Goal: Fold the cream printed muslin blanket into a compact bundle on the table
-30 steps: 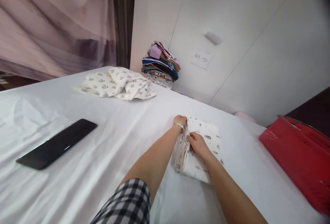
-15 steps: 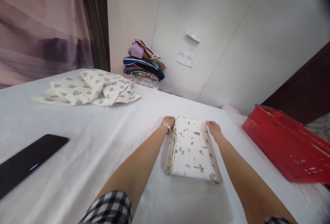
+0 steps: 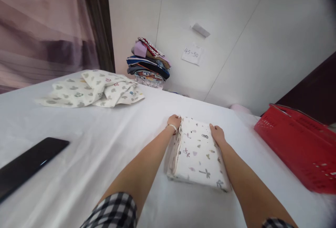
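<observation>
A white folded cloth (image 3: pixel 198 151), printed with small palm trees and leaves, lies in a thick rectangle on the white-covered surface. Its layered folds show along the left side. My left hand (image 3: pixel 174 122), with a silver bracelet at the wrist, grips the far left corner. At the far right corner, my right hand (image 3: pixel 217 133) holds the edge, thumb on top and the fingers partly hidden. Both forearms run along the sides of the cloth.
A second printed cloth (image 3: pixel 97 90) lies crumpled at the far left. Nearer on the left is a black phone-like slab (image 3: pixel 34 161). A red basket (image 3: pixel 299 147) stands at the right. Stacked folded clothes (image 3: pixel 149 63) sit against the wall, beside a paper sign (image 3: pixel 191 54).
My right hand has closed further over the far right corner of the cloth. My left hand stays at its corner. The view has shifted slightly.
</observation>
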The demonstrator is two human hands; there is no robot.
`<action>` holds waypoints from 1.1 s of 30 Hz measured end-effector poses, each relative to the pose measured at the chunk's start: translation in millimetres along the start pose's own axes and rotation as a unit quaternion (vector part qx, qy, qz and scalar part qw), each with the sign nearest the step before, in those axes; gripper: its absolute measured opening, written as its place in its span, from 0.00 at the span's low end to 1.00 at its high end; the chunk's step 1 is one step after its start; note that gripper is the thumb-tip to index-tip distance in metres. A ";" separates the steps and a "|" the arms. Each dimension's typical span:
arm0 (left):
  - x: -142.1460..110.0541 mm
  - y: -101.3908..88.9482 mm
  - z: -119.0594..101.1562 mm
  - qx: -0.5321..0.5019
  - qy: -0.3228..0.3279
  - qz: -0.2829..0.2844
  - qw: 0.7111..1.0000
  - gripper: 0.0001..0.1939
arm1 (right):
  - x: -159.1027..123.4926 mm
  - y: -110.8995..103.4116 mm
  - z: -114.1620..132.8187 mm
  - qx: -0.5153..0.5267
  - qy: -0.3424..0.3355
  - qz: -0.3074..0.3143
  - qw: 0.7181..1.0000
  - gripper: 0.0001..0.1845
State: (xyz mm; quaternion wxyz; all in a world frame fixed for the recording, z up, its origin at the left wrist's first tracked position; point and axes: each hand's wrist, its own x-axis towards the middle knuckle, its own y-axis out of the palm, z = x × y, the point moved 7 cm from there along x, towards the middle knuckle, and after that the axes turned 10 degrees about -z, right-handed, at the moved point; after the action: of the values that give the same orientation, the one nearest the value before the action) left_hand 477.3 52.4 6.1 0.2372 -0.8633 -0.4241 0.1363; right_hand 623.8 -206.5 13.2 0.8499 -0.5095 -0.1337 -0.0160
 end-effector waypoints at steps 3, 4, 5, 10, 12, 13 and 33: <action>-0.4 -0.3 -3.4 -0.011 0.032 0.010 0.999 0.10 | -0.5 0.5 -1.4 -0.005 -0.006 0.000 1.000 0.26; 0.1 -0.5 -2.8 -0.012 0.034 0.013 0.999 0.09 | -0.6 0.6 -1.5 -0.006 -0.007 -0.001 1.000 0.26; 0.9 -0.6 -1.4 -0.012 0.031 0.016 0.999 0.09 | -0.7 0.8 -1.6 -0.008 -0.007 -0.001 1.000 0.27; 6.6 2.8 6.6 -0.043 -0.011 0.058 0.997 0.10 | -0.8 2.3 -3.1 -0.012 -0.008 0.007 1.000 0.29; 5.5 3.6 7.4 -0.071 -0.027 0.087 0.993 0.10 | -0.3 2.6 -3.2 -0.011 -0.008 0.015 1.000 0.30; 3.5 3.1 7.5 -0.087 -0.035 0.101 0.990 0.10 | -0.2 2.3 -2.7 -0.010 -0.008 0.018 1.000 0.30; -111.5 -37.9 48.2 -0.155 -0.092 0.156 0.971 0.24 | -249.5 -64.4 94.3 0.056 -0.497 0.083 0.862 0.23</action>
State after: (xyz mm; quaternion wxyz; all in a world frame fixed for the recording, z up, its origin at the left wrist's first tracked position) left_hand 363.7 -2.2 -11.2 0.0367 -0.9289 -0.3197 0.1832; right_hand 352.9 -182.5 50.0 0.6961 -0.4102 -0.4962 0.3177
